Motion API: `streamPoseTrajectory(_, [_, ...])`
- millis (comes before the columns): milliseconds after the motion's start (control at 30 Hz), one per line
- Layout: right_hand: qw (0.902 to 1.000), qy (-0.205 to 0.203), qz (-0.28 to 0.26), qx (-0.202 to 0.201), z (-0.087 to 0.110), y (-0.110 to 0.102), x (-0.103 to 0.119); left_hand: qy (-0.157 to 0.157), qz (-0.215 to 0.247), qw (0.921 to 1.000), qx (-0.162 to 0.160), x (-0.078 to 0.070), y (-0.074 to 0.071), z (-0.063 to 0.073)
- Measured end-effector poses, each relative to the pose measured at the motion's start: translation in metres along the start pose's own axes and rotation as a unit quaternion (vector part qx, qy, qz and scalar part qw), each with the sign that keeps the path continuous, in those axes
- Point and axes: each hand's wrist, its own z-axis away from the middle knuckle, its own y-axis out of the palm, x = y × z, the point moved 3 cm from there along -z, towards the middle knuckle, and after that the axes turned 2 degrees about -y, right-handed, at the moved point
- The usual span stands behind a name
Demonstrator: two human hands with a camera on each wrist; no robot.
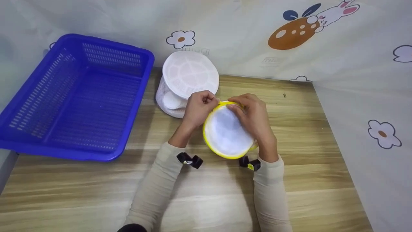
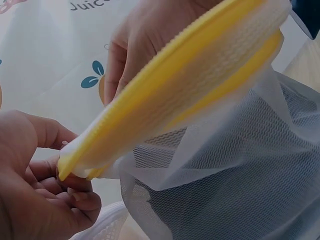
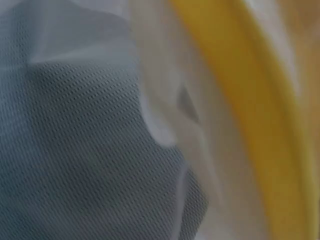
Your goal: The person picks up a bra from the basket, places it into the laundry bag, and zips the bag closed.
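Note:
A round white mesh laundry bag with a yellow zippered rim (image 1: 229,130) is held up between both hands over the table. My left hand (image 1: 200,108) pinches the far left of the rim between thumb and fingers, which the left wrist view shows beside the yellow zipper edge (image 2: 165,65). Further right along that rim, my right hand (image 1: 256,116) grips it, thumb on the round face. Sheer mesh (image 2: 225,165) hangs loosely below the rim. In the right wrist view the yellow band (image 3: 250,120) and mesh (image 3: 90,145) fill the frame, and the right fingers cannot be made out.
Behind my left hand stands a white mesh bag (image 1: 164,93) with its round lid (image 1: 191,74) tilted up. A large blue plastic basket (image 1: 136,106) is at the left. The wooden table (image 1: 309,180) meets a patterned cloth wall (image 1: 235,38) at the back and right.

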Motion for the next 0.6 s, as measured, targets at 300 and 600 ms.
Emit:
streamPoseTrajectory(300, [0.9982, -0.055, -0.016, -0.019, 0.0018, 0.0032, 0.001, 0.003, -0.012, 0.9999, 0.001, 0.0005, 0.0033, 0.0028])
streamPoseTrajectory(600, [0.9971, -0.054, -0.033, -0.044, 0.0019, -0.0031, -0.0059, 0.009, -0.005, 0.9999, -0.005, -0.0019, 0.0074, 0.0037])
